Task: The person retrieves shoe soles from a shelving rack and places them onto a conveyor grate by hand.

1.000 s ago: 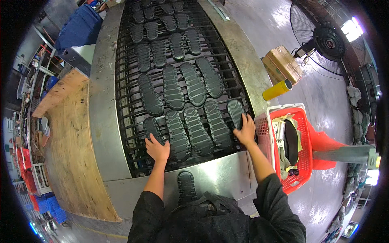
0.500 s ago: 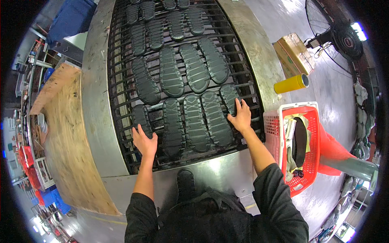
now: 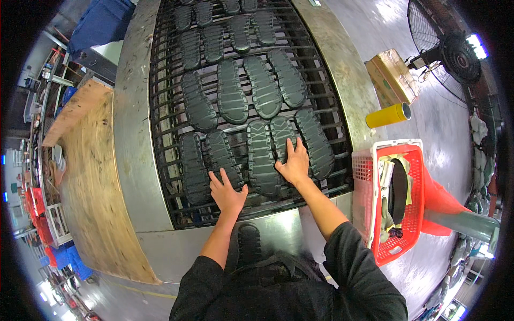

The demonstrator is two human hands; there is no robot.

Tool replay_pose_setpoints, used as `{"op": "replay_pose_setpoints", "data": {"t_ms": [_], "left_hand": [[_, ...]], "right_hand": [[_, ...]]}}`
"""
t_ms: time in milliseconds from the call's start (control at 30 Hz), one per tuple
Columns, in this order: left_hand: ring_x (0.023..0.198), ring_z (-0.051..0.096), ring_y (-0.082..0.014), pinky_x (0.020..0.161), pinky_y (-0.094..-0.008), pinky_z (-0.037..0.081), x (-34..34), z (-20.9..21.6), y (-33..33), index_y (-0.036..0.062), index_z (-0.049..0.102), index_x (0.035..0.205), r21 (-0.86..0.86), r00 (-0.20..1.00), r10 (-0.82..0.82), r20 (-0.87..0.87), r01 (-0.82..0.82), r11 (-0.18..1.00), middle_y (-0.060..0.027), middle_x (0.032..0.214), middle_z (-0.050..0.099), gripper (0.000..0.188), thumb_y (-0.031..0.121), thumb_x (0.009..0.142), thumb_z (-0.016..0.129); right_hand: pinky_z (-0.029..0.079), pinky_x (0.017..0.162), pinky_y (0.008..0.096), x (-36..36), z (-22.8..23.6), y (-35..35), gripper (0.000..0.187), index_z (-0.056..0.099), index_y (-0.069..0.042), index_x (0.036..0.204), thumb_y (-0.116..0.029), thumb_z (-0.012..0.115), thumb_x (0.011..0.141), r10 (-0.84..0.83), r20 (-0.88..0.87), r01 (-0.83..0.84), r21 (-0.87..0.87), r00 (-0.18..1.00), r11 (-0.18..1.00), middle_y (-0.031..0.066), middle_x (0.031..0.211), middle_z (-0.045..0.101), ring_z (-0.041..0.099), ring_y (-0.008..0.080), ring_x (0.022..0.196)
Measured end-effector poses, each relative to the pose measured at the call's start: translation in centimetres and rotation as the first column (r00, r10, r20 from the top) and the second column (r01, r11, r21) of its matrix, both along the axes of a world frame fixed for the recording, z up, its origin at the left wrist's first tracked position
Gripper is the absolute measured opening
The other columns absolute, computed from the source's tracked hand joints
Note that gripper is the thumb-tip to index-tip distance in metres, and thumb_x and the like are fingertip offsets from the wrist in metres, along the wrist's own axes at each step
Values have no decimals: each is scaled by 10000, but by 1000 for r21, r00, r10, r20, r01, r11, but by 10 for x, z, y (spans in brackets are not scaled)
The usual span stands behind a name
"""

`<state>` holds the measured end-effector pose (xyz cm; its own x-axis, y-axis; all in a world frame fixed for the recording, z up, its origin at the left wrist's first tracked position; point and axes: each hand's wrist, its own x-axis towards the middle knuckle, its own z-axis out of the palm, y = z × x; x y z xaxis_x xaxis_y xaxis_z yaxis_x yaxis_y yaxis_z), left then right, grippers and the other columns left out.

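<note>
Black ridged shoe soles (image 3: 262, 160) lie in rows on a dark slatted rack (image 3: 342, 184) set in a metal frame. Over the near end of the second sole from the left (image 3: 220, 145) in the closest row, my left hand (image 3: 227, 196) rests with its fingers apart. My right hand (image 3: 295, 163) is spread on the fourth sole (image 3: 281, 129), its thumb along that sole's left edge and its palm hiding the near part. On either side lie the leftmost sole (image 3: 194, 168) and the rightmost sole (image 3: 316, 143), both untouched.
A dark sole shape shows on the metal front, perhaps a reflection. To the right stand a red and white basket (image 3: 413, 214) with mixed items, a yellow cylinder (image 3: 386, 115), a cardboard box (image 3: 393, 77) and a fan (image 3: 459, 59). A wooden board (image 3: 91, 203) is at left.
Both hands have come inward: the left off the leftmost sole to the second, the right off the rightmost sole to the fourth. The two outer soles now lie uncovered, nearer to me.
</note>
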<state>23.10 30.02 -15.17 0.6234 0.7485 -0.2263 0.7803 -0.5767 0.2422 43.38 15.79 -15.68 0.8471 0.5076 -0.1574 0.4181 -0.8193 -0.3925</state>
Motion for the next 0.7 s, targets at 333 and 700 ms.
{"op": "replay_pose_setpoints", "data": {"t_ms": [333, 700], "left_hand": [[1435, 308, -522, 1147, -587, 329, -19, -6, 13, 6, 302, 1573, 30, 969, -109, 221, 105, 994, -349, 1627, 146, 977, 456, 856, 790], [1349, 430, -492, 1101, -559, 393, -148, 58, -104, -12, 368, 1522, -241, 899, -425, 106, 438, 866, -321, 1510, 380, 995, 455, 772, 826]], "right_hand": [[364, 1153, 495, 13, 0, 2, 837, 455, -80, 1518, -282, 763, 767, 96, 6, -96, 139, 995, 986, 273, 1580, 330, 371, 444, 1410], [466, 1084, 454, -123, 8, -93, 556, 544, -30, 1364, -201, 731, 869, 225, -94, -163, 434, 970, 886, 232, 1436, 502, 526, 429, 1303]]}}
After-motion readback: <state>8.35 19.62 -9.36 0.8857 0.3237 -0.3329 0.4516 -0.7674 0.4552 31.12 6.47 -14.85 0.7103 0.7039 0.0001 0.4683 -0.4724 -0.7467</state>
